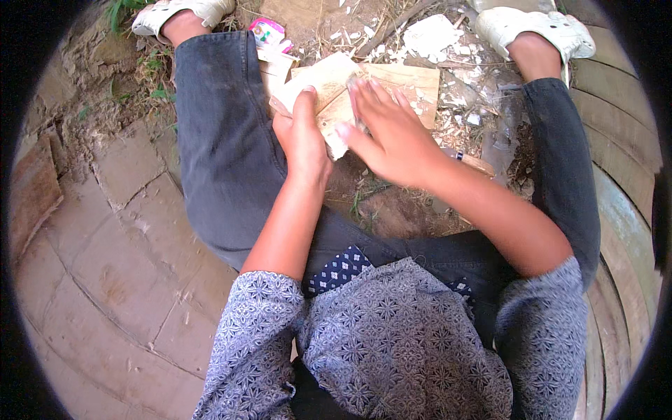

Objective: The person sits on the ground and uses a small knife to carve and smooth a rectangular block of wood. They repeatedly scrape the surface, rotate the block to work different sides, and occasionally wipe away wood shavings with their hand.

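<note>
A pale flat piece of wood [325, 75] is held in my left hand [302, 133], with the thumb on top and the fingers underneath. My right hand [392, 133] lies across its right side, the fingers reaching forward and the thumb apart. A thin greyish edge [352, 87] shows by the right fingers; what it belongs to is mostly hidden. Below the thumb, a ragged whitish edge [337, 147] sticks out at the near end of the wood. Beneath both hands lies a flat wooden board [423, 80] on the ground.
White chips and shavings [465, 70] litter the ground beyond the board. A wooden-handled tool [477, 165] lies right of my right wrist. A pink-and-white packet [269, 35] is at the far left. Clog-style shoes [535, 31] flank the spot; curved planks [616, 105] run along the right.
</note>
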A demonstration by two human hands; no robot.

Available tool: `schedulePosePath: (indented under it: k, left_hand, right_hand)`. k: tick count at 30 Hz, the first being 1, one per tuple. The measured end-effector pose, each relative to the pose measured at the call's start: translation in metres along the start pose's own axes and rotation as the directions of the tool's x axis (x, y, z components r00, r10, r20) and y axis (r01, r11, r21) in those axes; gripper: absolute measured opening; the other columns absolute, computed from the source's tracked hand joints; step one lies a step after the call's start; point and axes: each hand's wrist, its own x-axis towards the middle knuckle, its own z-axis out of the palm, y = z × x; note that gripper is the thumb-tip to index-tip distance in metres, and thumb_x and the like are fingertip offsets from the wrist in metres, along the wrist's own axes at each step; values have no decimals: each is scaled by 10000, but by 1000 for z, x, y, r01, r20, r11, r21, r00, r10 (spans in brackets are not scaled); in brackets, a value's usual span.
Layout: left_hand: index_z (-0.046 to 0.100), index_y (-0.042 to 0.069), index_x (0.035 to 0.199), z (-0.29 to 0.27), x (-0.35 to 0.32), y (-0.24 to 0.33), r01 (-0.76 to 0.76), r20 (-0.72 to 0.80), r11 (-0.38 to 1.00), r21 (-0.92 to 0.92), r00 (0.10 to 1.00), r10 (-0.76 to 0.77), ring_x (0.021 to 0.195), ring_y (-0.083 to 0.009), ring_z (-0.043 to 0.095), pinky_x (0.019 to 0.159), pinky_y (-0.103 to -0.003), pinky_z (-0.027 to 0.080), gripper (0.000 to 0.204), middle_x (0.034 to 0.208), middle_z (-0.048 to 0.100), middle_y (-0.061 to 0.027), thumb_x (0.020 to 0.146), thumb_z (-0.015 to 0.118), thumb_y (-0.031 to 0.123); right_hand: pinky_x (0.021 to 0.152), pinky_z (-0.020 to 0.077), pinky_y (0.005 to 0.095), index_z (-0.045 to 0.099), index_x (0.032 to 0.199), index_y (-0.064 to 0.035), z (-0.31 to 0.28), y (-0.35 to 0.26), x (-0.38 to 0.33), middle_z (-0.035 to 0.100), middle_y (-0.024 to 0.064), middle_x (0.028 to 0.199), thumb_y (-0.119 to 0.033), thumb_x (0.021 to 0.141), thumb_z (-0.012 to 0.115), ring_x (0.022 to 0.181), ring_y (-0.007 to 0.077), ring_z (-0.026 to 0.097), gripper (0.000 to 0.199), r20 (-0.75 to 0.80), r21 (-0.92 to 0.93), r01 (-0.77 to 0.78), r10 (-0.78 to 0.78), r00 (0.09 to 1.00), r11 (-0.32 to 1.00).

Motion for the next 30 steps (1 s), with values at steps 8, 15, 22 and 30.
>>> schedulePosePath:
  k: [8, 15, 22, 30]
  left_hand:
    - [574, -46, 1194, 14, -1, 2, 15, -1, 1000, 12, 1000, -15, 981, -171, 636, 873, -310, 499, 281, 1115, 658, -98, 955, 568, 102]
    - [579, -42, 1183, 2, -5, -1, 7, -12, 999, 51, 1000, -7, 999, -156, 619, 891, -310, 486, 268, 1111, 656, -88, 953, 571, 97]
    - [578, -48, 1196, 6, -2, -6, -35, -40, 998, 58, 998, 38, 1004, -161, 620, 908, -311, 477, 294, 1106, 658, -87, 946, 584, 106]
    - [570, -45, 1193, 16, -2, 4, -11, 12, 998, 61, 1000, 11, 999, -178, 624, 907, -334, 489, 281, 1121, 650, -106, 947, 563, 92]
  right_hand:
    - [1217, 146, 536, 367, 1456, 131, -12, 20, 82, 362, 291, 1537, -620, 1002, 311, 1479, 389, 285, 879, 83, 114, -267, 259, 962, 957]
    - [1223, 127, 531, 378, 1469, 89, -11, 0, 6, 393, 250, 1536, -625, 1003, 268, 1476, 389, 290, 860, 21, 30, 7, -8, 1000, 1000]
    - [1219, 121, 549, 374, 1485, 58, 4, 18, 53, 377, 247, 1545, -577, 1022, 255, 1478, 397, 280, 795, 10, 142, -75, 75, 997, 987]
    - [1223, 94, 533, 347, 1527, -8, -6, 21, 81, 319, 177, 1599, -565, 1040, 206, 1499, 380, 236, 753, 12, 173, -114, 114, 993, 978]
